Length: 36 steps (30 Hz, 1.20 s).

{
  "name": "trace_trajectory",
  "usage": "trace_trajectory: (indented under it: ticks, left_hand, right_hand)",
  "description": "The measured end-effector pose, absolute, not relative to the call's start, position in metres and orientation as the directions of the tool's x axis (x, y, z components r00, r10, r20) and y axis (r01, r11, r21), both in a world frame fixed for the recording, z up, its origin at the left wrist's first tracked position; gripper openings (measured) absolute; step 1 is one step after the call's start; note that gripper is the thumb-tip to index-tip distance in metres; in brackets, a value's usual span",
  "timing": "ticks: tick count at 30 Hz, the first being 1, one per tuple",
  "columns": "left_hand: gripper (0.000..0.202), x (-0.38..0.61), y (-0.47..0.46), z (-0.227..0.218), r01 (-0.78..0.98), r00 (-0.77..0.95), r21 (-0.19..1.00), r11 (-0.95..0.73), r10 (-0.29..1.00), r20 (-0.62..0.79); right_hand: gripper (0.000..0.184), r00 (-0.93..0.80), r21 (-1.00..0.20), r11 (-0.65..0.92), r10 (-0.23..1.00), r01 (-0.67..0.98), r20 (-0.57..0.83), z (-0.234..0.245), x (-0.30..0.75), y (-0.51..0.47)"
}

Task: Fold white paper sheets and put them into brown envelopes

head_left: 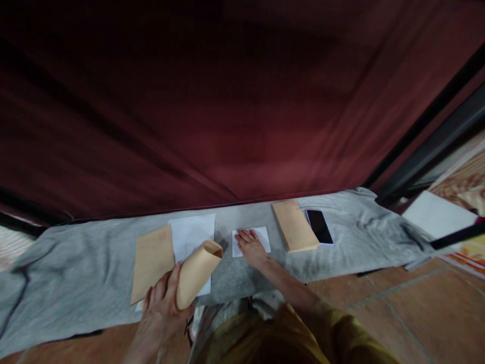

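My left hand is closed around a tan envelope and holds it up with its mouth bulged open. My right hand lies flat, fingers stretched out, on a small folded white paper on the grey cloth. Beside the left hand lie another tan envelope and a white sheet, partly under the held envelope.
A stack of tan envelopes lies right of the folded paper, with a black phone next to it. A dark red curtain hangs behind the cloth. Brown floor tiles show at the right, and a white board at the far right.
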<state>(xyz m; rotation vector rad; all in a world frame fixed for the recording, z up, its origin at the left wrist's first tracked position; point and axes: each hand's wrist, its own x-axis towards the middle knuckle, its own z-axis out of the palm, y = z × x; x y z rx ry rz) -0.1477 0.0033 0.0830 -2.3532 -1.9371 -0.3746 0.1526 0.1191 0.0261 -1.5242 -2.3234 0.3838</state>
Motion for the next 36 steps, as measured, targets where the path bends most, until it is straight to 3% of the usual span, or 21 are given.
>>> trace_trajectory:
  ticks: [16, 20, 26, 36]
  left_hand:
    - [0.1, -0.158, 0.004, 0.054, 0.963, 0.18, 0.149, -0.225, 0.946, 0.268]
    - [0.102, -0.155, 0.005, 0.059, 0.958, 0.199, 0.145, -0.247, 0.938, 0.284]
    - [0.102, -0.154, -0.002, 0.062, 0.965, 0.17, 0.142, -0.22, 0.939, 0.3]
    - [0.102, -0.155, -0.005, 0.056, 0.965, 0.156, 0.17, -0.2, 0.958, 0.24]
  right_hand:
    - [0.058, -0.355, -0.379, 0.299, 0.931, 0.876, -0.085, 0.04, 0.148, 0.113]
    - [0.059, -0.349, -0.371, 0.307, 0.936, 0.876, -0.05, 0.037, 0.15, 0.115]
    - [0.055, -0.263, -0.326, 0.291, 0.956, 0.899, 0.129, 0.022, 0.162, 0.11]
    - [0.071, -0.223, -0.279, 0.219, 0.975, 0.935, 0.02, 0.021, 0.171, 0.106]
